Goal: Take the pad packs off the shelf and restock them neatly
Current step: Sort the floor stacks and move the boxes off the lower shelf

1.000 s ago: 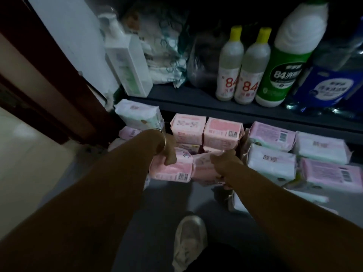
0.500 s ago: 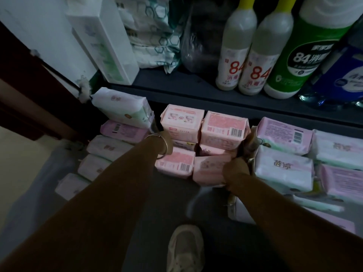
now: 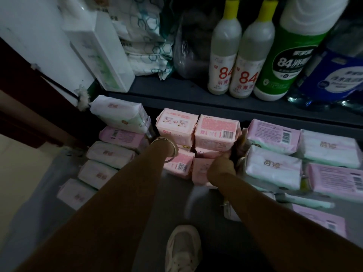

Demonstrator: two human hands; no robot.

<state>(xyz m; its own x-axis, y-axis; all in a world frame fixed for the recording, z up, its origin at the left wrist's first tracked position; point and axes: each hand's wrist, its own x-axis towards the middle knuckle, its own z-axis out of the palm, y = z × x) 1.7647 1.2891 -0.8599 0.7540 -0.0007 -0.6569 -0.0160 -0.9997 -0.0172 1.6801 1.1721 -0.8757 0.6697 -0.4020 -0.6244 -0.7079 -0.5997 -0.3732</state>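
Two pink pad packs sit side by side at the front of the low shelf's middle stack. My left hand (image 3: pixel 171 148), with a bangle on the wrist, reaches down behind the left pack with the barcode (image 3: pixel 179 164) and holds it; its fingers are hidden. My right hand (image 3: pixel 222 167) grips the right edge of the paler pink pack (image 3: pixel 202 170). Behind them stand two taller pink packs (image 3: pixel 216 132). A column of white and lilac packs (image 3: pixel 110 154) lies to the left, and rows of lilac and white packs (image 3: pixel 275 167) lie to the right.
The upper shelf (image 3: pixel 196 95) overhangs the packs and carries two 84 disinfectant bottles (image 3: pixel 243 61), a green bottle (image 3: pixel 288 55), a blue bottle, a white pump dispenser (image 3: pixel 102 54) and wrapped bundles. A white wall and dark door frame stand at left. My shoe (image 3: pixel 182 250) is on the grey floor.
Both hands have carried the two pink packs forward and set them against the middle stack. The camera has come closer and lower to the shelf.
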